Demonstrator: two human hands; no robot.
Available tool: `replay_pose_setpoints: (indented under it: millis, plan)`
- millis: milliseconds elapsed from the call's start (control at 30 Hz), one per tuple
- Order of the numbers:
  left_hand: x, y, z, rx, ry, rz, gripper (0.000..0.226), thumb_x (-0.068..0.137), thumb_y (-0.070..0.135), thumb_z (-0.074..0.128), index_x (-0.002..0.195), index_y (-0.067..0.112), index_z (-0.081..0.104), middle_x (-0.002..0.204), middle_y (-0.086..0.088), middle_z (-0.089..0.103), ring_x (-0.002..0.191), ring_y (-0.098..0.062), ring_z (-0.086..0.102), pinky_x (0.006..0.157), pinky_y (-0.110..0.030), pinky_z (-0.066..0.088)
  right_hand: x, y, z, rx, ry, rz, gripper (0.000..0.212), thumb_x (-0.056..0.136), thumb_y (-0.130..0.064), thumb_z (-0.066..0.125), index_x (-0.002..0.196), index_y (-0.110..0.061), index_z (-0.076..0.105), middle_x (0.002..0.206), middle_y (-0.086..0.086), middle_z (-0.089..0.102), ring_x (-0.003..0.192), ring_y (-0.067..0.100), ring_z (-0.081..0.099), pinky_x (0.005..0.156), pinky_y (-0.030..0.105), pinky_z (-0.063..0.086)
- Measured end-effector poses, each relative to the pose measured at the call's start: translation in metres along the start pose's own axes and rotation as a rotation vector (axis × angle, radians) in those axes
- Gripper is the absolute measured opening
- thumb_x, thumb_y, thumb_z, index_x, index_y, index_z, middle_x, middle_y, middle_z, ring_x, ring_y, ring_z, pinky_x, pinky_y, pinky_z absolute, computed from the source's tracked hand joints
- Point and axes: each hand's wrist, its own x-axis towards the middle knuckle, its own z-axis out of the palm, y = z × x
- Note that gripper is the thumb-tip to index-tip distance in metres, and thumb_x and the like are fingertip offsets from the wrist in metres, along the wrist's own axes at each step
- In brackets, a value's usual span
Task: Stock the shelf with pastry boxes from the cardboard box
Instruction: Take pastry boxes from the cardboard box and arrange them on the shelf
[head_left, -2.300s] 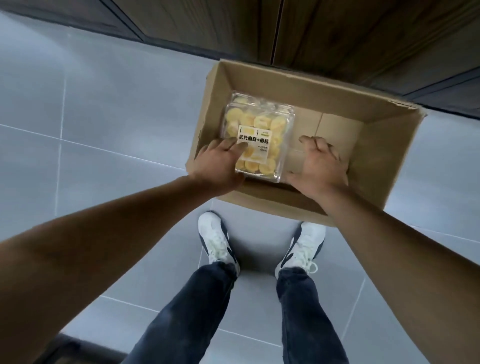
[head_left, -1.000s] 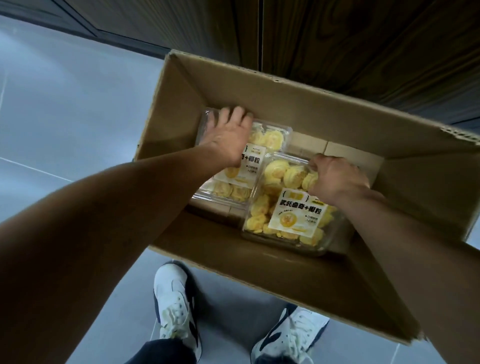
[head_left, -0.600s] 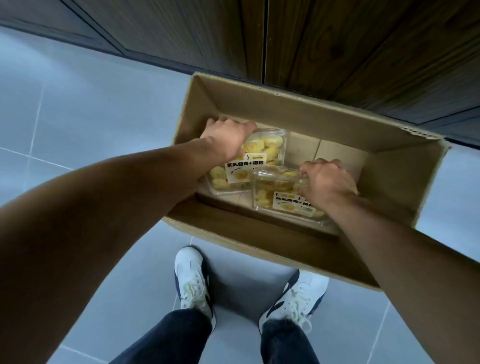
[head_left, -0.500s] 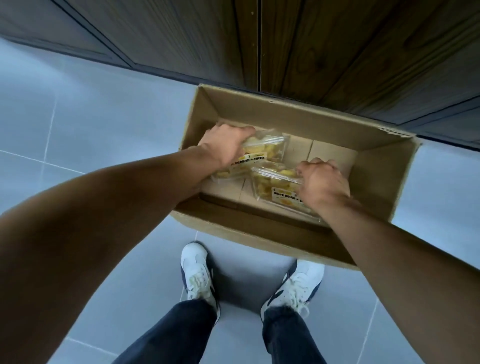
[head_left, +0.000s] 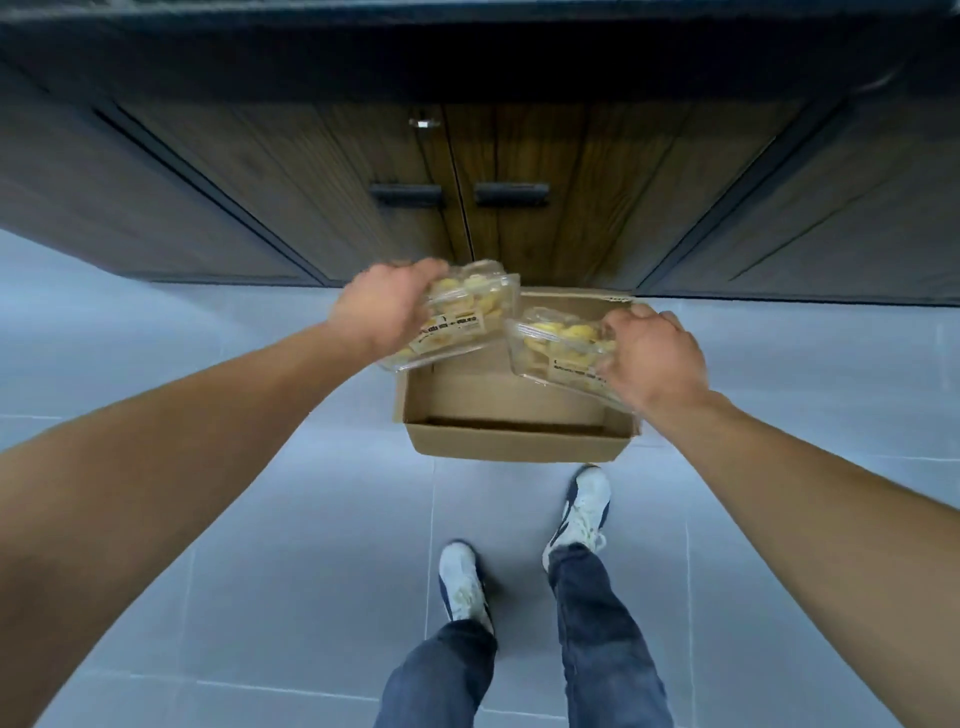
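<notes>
**Two pastry boxes held above the cardboard box**

The left hand (head_left: 382, 306) gripped one clear pastry box (head_left: 462, 317) by its left end, with its fingers curled round the edge. The right hand (head_left: 652, 353) gripped a second pastry box (head_left: 550, 345) by its right end the same way. Both were in the air just above the cardboard box (head_left: 519, 441), which sat on the floor (head_left: 260, 545) in front of the dark wood doors (head_left: 519, 223). Both were tilted. They looked light, thin and bendy, and maybe slippery. Squeezing hard could pop a lid or crush the soft yellow pastries, so holding the stiffer rim seemed best.
</notes>
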Motion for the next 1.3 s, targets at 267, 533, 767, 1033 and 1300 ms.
replay_pose_setpoints:
  millis: [267,533,767,1033,1300]
  plan:
    - [-0.102,0.044,-0.202,0.163,0.170,0.181,0.050,0.086,0.022,0.064,0.133,0.025,0.047,0.119,-0.008,0.063,0.105,-0.031,0.058,0.087,-0.044,0.050,-0.134,-0.025,-0.182,-0.045,0.281,0.004,0.044,0.088,-0.025,0.068,0.129,-0.024,0.053,0.115,0.005,0.057,0.104,0.030,0.054,0.081,0.041,0.050]
    - [-0.175,0.103,-0.356,0.188,0.373,0.261,0.054,0.087,0.016,0.062,0.138,0.023,0.045,0.132,-0.009,0.058,0.117,-0.031,0.056,0.092,-0.047,0.051,-0.230,-0.036,-0.341,-0.083,0.496,0.004,0.034,0.091,-0.027,0.062,0.124,-0.020,0.056,0.119,0.004,0.055,0.109,0.030,0.056,0.080,0.039,0.050]
    - [-0.189,0.154,-0.436,0.271,0.542,0.317,0.056,0.089,0.021,0.062,0.141,0.033,0.044,0.135,-0.004,0.059,0.118,-0.027,0.058,0.093,-0.046,0.052,-0.264,-0.011,-0.435,-0.129,0.706,0.054,0.039,0.092,-0.027,0.063,0.130,-0.024,0.056,0.123,0.001,0.060,0.111,0.027,0.056,0.083,0.038,0.049]
    - [-0.151,0.231,-0.487,0.410,0.647,0.256,0.054,0.093,0.031,0.056,0.143,0.042,0.038,0.129,0.000,0.060,0.115,-0.028,0.055,0.082,-0.043,0.046,-0.244,0.069,-0.510,-0.167,0.800,0.083,0.037,0.091,-0.029,0.064,0.128,-0.026,0.059,0.121,0.001,0.064,0.111,0.027,0.058,0.086,0.039,0.053]
    - [-0.069,0.346,-0.507,0.399,0.675,0.171,0.050,0.094,0.026,0.056,0.139,0.040,0.042,0.124,-0.001,0.060,0.111,-0.026,0.056,0.085,-0.044,0.048,-0.181,0.197,-0.574,-0.152,0.804,0.007,0.029,0.091,-0.030,0.065,0.119,-0.026,0.063,0.118,0.001,0.063,0.105,0.028,0.058,0.080,0.039,0.051]
